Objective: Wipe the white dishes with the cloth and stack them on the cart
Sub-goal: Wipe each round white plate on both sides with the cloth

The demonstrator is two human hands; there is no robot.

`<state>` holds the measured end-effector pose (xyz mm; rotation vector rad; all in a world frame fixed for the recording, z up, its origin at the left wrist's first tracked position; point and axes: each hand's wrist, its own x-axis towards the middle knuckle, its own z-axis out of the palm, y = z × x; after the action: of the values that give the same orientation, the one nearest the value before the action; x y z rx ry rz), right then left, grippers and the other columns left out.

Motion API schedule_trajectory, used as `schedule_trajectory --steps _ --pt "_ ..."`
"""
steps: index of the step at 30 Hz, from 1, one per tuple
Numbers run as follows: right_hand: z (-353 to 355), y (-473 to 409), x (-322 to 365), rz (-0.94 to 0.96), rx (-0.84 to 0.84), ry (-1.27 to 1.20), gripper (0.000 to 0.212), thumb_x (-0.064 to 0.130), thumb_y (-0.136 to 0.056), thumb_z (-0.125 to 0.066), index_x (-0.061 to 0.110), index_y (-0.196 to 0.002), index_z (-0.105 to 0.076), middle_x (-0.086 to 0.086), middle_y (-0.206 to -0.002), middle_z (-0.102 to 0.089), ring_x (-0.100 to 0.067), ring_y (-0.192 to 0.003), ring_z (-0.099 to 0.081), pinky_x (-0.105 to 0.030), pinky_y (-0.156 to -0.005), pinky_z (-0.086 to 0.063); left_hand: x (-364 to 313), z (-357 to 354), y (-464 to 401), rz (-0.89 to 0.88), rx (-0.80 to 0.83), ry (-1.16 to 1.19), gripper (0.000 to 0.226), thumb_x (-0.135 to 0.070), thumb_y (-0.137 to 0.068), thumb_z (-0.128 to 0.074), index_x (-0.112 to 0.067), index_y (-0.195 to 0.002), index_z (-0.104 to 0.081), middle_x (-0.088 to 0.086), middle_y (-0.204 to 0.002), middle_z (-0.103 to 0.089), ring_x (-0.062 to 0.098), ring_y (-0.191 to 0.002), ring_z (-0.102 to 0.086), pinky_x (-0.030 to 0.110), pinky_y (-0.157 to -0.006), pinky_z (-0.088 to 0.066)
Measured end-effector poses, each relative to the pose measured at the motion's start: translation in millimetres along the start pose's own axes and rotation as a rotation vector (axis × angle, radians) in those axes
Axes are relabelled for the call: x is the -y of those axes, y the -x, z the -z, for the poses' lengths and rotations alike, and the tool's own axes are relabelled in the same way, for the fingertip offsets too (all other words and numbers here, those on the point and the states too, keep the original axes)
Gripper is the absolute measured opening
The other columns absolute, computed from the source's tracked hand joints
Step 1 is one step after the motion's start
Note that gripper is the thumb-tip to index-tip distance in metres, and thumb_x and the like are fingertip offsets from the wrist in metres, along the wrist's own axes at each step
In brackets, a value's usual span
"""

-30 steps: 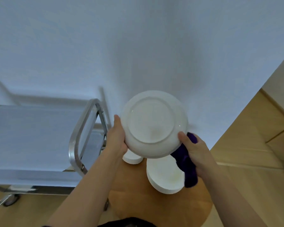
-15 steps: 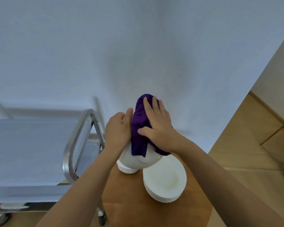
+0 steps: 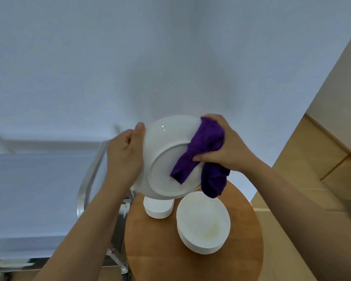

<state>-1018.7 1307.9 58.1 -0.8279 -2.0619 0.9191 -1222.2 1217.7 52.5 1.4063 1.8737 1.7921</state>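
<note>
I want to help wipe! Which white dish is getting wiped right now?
The plate held up in the air, with the purple cloth on its underside. The two stacks sit untouched on the round table.

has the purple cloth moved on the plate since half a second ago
Yes. The purple cloth has slid from the top middle of the held plate to its right edge, gripped by the right hand.

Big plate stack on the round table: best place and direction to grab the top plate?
Probably the rim of the top plate, at its right or near edge. The stack lies flat on the table, so only the overhanging rim gives fingers purchase. The small stack crowds its far left, and the held plate and cloth hang over the far side.
</note>
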Motion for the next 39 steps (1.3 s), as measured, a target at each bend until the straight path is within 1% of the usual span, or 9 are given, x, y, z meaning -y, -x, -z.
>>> schedule_trajectory --steps 5,8,12,15,18,21,26,33,39 --pt "-9.9 15.3 -11.6 -0.046 -0.170 -0.265 0.076 0.039 -0.045 -0.083 0.042 -0.112 -0.046 0.024 -0.103 -0.060 0.003 -0.095 -0.060 -0.014 -0.076 -0.050 1.0 -3.3 3.9 0.278 -0.097 0.191 0.061 -0.046 -0.096 -0.044 -0.028 -0.039 -0.044 -0.014 -0.036 -0.040 0.001 -0.036 -0.040 0.011 -0.039 -0.033" --pt "-33.5 26.1 -22.8 -0.153 -0.359 -0.608 0.077 0.030 -0.051 -0.082 0.017 -0.119 -0.047 0.001 -0.106 -0.062 -0.011 -0.095 -0.065 -0.023 -0.075 -0.054 0.3 -11.4 1.8 0.540 -0.246 0.392 0.047 -0.053 -0.093 -0.046 -0.026 -0.055 -0.046 -0.014 -0.040 -0.044 -0.002 -0.037 -0.044 0.021 -0.044 -0.038" --pt "-40.1 23.5 -23.8 -0.303 -0.487 -0.786 0.071 0.026 -0.056 -0.086 0.015 -0.117 -0.051 -0.005 -0.105 -0.066 -0.016 -0.087 -0.068 -0.025 -0.066 -0.055 1.2 -30.5 16.3 0.587 -0.224 0.520 0.041 -0.053 -0.095 -0.044 -0.022 -0.070 -0.055 -0.013 -0.050 -0.057 0.001 -0.047 -0.057 0.015 -0.043 -0.046" --pt "-16.6 21.7 -24.7 -0.308 -0.399 -0.717 0.065 0.029 -0.056 -0.080 0.011 -0.114 -0.056 -0.006 -0.100 -0.069 -0.020 -0.087 -0.068 -0.026 -0.066 -0.054 8.8 -18.4 20.4 0.517 0.009 0.535 0.039 -0.051 -0.096 -0.043 -0.020 -0.081 -0.062 -0.002 -0.069 -0.065 0.015 -0.067 -0.064 0.027 -0.060 -0.053" --pt "19.1 17.5 -23.6 -0.281 -0.254 -0.660 0.049 0.021 -0.061 -0.083 0.012 -0.104 -0.062 -0.003 -0.089 -0.072 -0.021 -0.084 -0.069 -0.027 -0.065 -0.054 14.0 13.4 2.1 0.404 0.593 0.479 0.059 -0.067 -0.078 -0.056 -0.012 -0.092 -0.070 0.009 -0.077 -0.073 0.025 -0.067 -0.069 0.031 -0.059 -0.055" --pt "39.3 5.9 -12.8 -0.262 0.004 -0.512 0.034 0.020 -0.064 -0.077 0.018 -0.096 -0.064 -0.001 -0.086 -0.073 -0.019 -0.080 -0.070 -0.024 -0.063 -0.054 3.8 10.4 -8.7 0.620 0.816 0.663 0.072 -0.068 -0.069 -0.063 -0.012 -0.115 -0.067 0.013 -0.099 -0.073 0.026 -0.088 -0.072 0.034 -0.066 -0.058" --pt "33.7 -1.1 -4.3 -0.227 -0.051 -0.427 0.036 0.028 -0.060 -0.085 0.028 -0.091 -0.067 0.003 -0.090 -0.073 -0.015 -0.083 -0.070 -0.020 -0.065 -0.053 -4.7 -7.6 -10.3 0.692 0.746 0.913 0.050 -0.043 -0.072 -0.076 -0.013 -0.111 -0.072 0.012 -0.108 -0.072 0.026 -0.095 -0.070 0.036 -0.071 -0.058" --pt "-19.4 38.9 -12.5 -0.374 -0.448 -0.569 0.058 0.039 -0.061 -0.083 0.022 -0.111 -0.058 0.001 -0.103 -0.069 -0.019 -0.095 -0.066 -0.032 -0.078 -0.054 -11.0 -15.9 0.6 0.641 0.491 1.060 0.048 -0.040 -0.081 -0.053 -0.013 -0.121 -0.061 0.011 -0.109 -0.071 0.026 -0.095 -0.070 0.037 -0.067 -0.058" --pt "-74.1 49.6 5.2 -0.515 -0.716 -0.767 0.028 0.039 -0.083 -0.065 0.045 -0.103 -0.047 0.005 -0.106 -0.062 -0.015 -0.097 -0.062 -0.036 -0.090 -0.050 -29.5 -40.0 13.1 0.490 0.282 0.894 0.039 -0.046 -0.070 -0.062 -0.021 -0.100 -0.069 0.005 -0.099 -0.074 0.024 -0.092 -0.071 0.042 -0.079 -0.057"
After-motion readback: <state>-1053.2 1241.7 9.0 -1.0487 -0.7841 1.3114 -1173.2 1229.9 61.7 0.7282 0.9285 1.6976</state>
